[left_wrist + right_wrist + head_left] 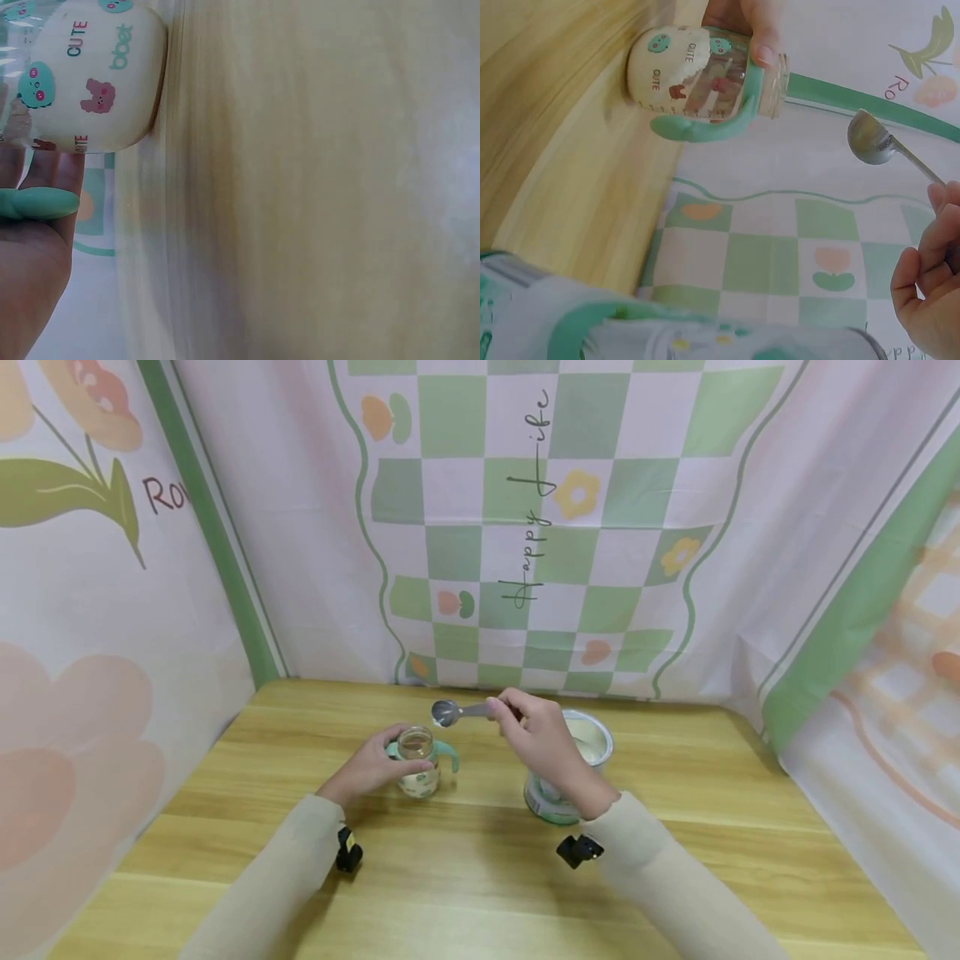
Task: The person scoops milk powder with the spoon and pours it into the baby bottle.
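My left hand (378, 767) grips a clear baby bottle (418, 783) with green handles, standing upright and uncapped on the table. In the left wrist view, pale powder fills the lower part of the bottle (97, 82), which has cartoon prints. Between the thumb and fingers of my right hand (543, 739) is the handle of a metal measuring spoon (446, 713). Its bowl hangs above and slightly right of the bottle mouth, apart from it. A little whitish residue shows at the bowl's edge. Below my right wrist stands an open milk powder can (604, 745), partly hidden by the hand.
Pale powder (588, 737) is visible inside the can. The wooden table (465, 877) reaches back to a printed cloth (517, 552) with green checks. Cloth also hangs at the left and right sides. Each wrist carries a small black camera (348, 850).
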The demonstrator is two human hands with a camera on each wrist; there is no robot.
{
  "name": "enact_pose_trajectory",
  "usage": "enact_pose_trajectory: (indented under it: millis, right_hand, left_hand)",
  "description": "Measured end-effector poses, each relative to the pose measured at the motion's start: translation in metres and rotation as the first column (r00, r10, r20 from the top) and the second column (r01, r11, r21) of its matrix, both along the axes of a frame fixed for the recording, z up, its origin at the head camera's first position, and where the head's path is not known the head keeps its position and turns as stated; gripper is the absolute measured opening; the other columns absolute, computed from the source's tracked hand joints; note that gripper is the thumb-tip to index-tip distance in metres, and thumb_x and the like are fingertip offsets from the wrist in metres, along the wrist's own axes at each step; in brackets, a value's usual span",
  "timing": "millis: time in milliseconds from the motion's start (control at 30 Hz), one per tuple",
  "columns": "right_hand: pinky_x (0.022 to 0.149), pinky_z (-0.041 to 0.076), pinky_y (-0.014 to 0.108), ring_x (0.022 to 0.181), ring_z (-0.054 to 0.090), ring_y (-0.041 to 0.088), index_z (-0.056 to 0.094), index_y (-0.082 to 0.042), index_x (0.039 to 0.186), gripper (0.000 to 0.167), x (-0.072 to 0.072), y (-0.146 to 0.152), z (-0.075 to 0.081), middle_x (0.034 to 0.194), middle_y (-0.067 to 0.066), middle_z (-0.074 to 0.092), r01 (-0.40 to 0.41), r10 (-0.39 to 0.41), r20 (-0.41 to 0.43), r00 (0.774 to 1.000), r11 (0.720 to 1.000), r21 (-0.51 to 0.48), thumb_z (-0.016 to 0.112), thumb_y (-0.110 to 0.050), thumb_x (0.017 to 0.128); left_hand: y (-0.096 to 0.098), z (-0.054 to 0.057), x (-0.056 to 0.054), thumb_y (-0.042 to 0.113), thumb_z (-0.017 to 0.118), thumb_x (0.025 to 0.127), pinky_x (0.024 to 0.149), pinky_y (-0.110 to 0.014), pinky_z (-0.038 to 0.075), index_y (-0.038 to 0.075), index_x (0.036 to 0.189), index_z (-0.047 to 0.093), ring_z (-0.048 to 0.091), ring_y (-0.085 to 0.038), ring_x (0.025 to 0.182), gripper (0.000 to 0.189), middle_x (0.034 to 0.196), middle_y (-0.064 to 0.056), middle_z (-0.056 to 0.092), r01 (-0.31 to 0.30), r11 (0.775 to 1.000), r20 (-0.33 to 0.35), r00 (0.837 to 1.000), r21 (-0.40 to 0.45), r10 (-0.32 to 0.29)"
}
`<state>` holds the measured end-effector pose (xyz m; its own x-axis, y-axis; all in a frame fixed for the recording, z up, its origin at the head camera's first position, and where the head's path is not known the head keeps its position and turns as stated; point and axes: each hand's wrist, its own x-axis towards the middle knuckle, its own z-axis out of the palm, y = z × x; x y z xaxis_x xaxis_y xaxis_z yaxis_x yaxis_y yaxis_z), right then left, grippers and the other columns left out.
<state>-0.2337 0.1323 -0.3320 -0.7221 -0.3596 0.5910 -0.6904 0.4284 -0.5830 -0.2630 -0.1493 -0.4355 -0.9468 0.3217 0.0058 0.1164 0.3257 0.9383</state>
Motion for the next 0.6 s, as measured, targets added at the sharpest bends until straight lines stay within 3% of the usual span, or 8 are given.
enact_pose_trajectory:
  millis: [167,400,600]
  right_hand:
    - [0.04,0.032,0.026,0.042,0.031,0.008,0.066,-0.01,0.086,0.027,0.002,0.011,0.004,0.063,-0.003,0.053,0.02,-0.02,-0.001,1.0,1.0,0.002,0.051,-0.019,0.107]
    - [0.042,0.035,0.025,0.047,0.038,0.01,0.066,-0.01,0.084,0.025,0.004,0.027,0.008,0.065,-0.003,0.054,0.063,-0.062,-0.059,0.996,0.998,0.013,0.054,-0.015,0.106]
    - [0.047,0.039,0.026,0.052,0.046,0.012,0.066,-0.011,0.085,0.025,0.005,0.042,0.013,0.067,0.005,0.06,0.08,-0.08,-0.053,0.995,0.997,0.003,0.053,-0.016,0.106]
  left_hand:
    - [0.001,0.001,-0.001,0.044,0.084,0.08,0.106,-0.056,0.039,0.022,0.139,0.055,0.058,-0.025,0.118,0.069,0.124,-0.002,0.064,0.009,1.0,-0.004,1.0,-0.021,-0.009]
    - [0.001,0.003,0.001,0.046,0.084,0.08,0.106,-0.056,0.039,0.023,0.139,0.054,0.057,-0.023,0.119,0.07,0.124,0.001,0.064,0.018,1.0,0.003,1.0,-0.024,-0.018]
    - [0.0,0.004,0.002,0.047,0.083,0.08,0.107,-0.057,0.038,0.023,0.141,0.054,0.056,-0.025,0.121,0.072,0.125,0.0,0.064,0.009,0.999,-0.011,1.0,-0.044,-0.01]
